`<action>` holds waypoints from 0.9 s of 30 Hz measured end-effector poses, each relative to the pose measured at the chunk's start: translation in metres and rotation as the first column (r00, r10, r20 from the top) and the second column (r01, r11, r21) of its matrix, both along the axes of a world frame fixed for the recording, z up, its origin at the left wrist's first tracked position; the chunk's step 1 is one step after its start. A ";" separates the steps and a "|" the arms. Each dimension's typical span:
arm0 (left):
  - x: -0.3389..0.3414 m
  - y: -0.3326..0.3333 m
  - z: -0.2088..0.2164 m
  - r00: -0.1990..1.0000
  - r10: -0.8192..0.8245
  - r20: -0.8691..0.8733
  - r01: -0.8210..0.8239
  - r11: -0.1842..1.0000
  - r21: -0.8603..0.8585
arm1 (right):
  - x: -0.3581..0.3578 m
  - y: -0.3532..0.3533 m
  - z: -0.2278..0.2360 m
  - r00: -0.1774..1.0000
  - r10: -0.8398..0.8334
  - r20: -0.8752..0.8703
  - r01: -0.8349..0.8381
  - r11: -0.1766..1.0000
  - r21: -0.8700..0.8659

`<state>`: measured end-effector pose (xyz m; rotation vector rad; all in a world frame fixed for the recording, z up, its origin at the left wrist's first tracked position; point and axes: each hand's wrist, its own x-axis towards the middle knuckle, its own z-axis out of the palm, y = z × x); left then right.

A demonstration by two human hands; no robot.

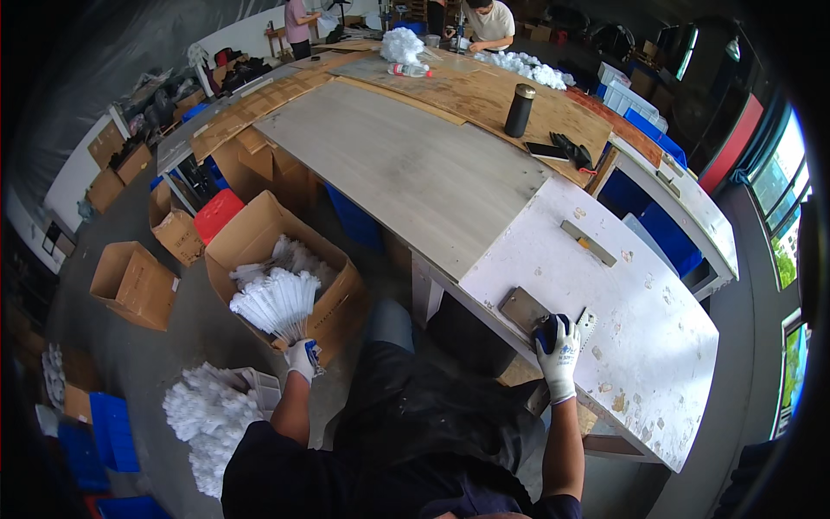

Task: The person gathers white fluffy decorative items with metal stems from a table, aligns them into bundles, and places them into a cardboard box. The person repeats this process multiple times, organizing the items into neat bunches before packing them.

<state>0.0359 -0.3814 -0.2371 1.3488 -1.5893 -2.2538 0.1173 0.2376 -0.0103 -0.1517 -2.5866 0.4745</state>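
Observation:
My left hand, in a white glove with a blue palm, is closed round the thin stems of a fanned bundle of white bristly sticks. The bundle leans over the near side of an open cardboard box, where more white bristly pieces lie. My right hand, gloved the same way, is on the white tabletop near its edge, its fingers curled. Whatever those fingers may hold is hidden. Touching or just beside them is a grey metal block, with a toothed metal plate on the other side.
White fluffy bundles fill a pale crate at lower left. A metal bar, black flask, phone and black gloves lie farther along the tables. A co-worker works at the far end. Cardboard boxes stand left.

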 end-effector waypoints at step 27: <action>0.056 0.285 0.252 0.270 -0.956 -0.117 0.328 0.205 -0.922 | 0.024 -0.214 0.031 0.959 0.253 -0.129 -0.178 0.179 -0.968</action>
